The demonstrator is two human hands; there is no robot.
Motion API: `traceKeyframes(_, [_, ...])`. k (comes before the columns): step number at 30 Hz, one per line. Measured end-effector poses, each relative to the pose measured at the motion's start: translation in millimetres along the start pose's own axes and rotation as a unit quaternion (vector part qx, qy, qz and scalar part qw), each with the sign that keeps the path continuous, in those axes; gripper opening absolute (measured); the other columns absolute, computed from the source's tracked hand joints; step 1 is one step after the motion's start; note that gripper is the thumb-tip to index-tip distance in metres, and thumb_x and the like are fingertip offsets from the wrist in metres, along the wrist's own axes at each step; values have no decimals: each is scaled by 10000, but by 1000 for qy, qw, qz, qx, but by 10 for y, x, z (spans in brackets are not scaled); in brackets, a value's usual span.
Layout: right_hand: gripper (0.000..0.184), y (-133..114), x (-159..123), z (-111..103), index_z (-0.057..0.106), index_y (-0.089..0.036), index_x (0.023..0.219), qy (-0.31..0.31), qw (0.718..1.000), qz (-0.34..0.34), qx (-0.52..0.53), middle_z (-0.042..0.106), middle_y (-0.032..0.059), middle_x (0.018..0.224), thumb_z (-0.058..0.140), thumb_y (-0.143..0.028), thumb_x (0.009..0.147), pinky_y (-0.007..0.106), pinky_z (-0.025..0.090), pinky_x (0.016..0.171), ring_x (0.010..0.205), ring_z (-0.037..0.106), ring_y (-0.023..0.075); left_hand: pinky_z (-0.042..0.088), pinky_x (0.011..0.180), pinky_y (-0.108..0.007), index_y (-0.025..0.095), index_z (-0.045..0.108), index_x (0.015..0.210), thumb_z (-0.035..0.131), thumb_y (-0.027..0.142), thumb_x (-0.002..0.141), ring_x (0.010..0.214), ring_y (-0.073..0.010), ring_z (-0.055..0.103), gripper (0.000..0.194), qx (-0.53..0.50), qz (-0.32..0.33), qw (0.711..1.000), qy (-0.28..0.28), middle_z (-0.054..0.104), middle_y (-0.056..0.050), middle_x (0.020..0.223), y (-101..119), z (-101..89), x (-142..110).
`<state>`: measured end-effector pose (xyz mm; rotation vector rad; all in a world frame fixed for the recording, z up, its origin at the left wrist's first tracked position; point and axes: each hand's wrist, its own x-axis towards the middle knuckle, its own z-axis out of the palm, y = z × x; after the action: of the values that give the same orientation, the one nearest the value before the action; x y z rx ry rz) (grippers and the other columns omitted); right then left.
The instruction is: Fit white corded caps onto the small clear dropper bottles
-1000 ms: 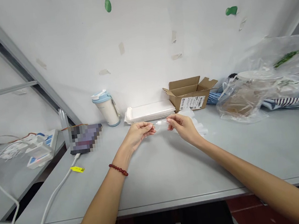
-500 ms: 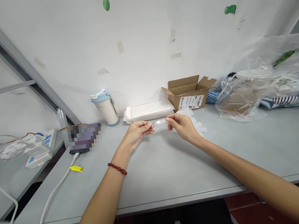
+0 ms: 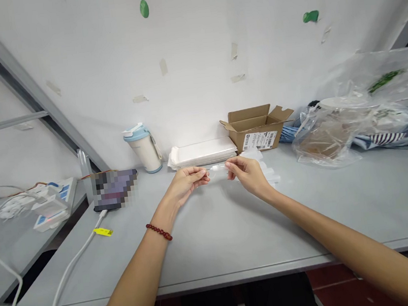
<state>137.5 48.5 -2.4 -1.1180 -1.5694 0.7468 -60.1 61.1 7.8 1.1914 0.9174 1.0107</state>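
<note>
A small white and clear tube-like piece [image 3: 217, 167] spans the gap between my two hands above the grey table; its exact kind is too small to make out. The fingertips of my left hand [image 3: 189, 180] are pinched at its left end, where a thin dark line and a white loop show. At the other end, my right hand [image 3: 246, 171] pinches the piece between thumb and forefinger. Behind the right hand lie several translucent white pieces [image 3: 269, 172], partly covered by it. A stack of flat white packs [image 3: 204, 152] sits just beyond both hands.
An open cardboard box [image 3: 259, 131] and a cream tumbler with a blue lid [image 3: 144, 150] stand by the wall. On the left, a phone [image 3: 117, 191] is plugged into a white cable [image 3: 73, 271]. Clear plastic bags [image 3: 330, 135] crowd the right end of the grey table [image 3: 237, 238].
The whole view has shifted slightly. Both hands keep their pinch on the white piece, with hardly any movement between them.
</note>
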Motion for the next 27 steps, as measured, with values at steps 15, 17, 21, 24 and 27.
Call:
traceKeyframes(15, [315, -28, -18, -10, 614, -158, 764, -2, 1000, 5, -3, 608, 16, 548, 507, -450, 815, 270, 411, 557, 549, 568, 154, 488, 738, -263, 101, 670, 733, 769, 273, 660, 681, -107, 602, 212, -24, 1, 1000, -1, 652, -43, 732, 24, -5, -14])
traceKeyframes(17, [324, -34, -22, -8, 613, -156, 771, -2, 1000, 6, 3, 607, 17, 546, 507, -459, 811, 270, 412, 552, 545, 567, 154, 485, 748, -270, 101, 670, 732, 768, 272, 661, 685, -107, 603, 209, -25, 4, 1000, -3, 654, -44, 747, 27, -4, -12])
traceKeyframes(21, [347, -37, -26, 0, 615, -154, 772, 2, 1000, 4, 8, 603, 17, 536, 515, -485, 802, 272, 415, 539, 522, 556, 152, 484, 752, -280, 98, 670, 736, 771, 275, 655, 673, -106, 595, 219, -24, 5, 1000, -9, 651, -45, 737, 20, -9, -3])
traceKeyframes(24, [346, -38, -29, 5, 615, -154, 765, 6, 1000, 2, 11, 601, 15, 534, 517, -483, 804, 270, 415, 540, 523, 556, 151, 484, 748, -277, 99, 672, 746, 772, 274, 655, 678, -106, 595, 221, -25, 5, 1000, -8, 651, -46, 744, 19, -10, -4])
traceKeyframes(27, [337, -45, -36, 3, 613, -154, 768, 9, 1000, 5, 18, 599, 13, 536, 520, -475, 807, 268, 413, 544, 532, 561, 152, 484, 739, -272, 96, 674, 734, 770, 274, 656, 678, -106, 593, 217, -22, 4, 1000, -8, 644, -43, 731, 31, -4, -15])
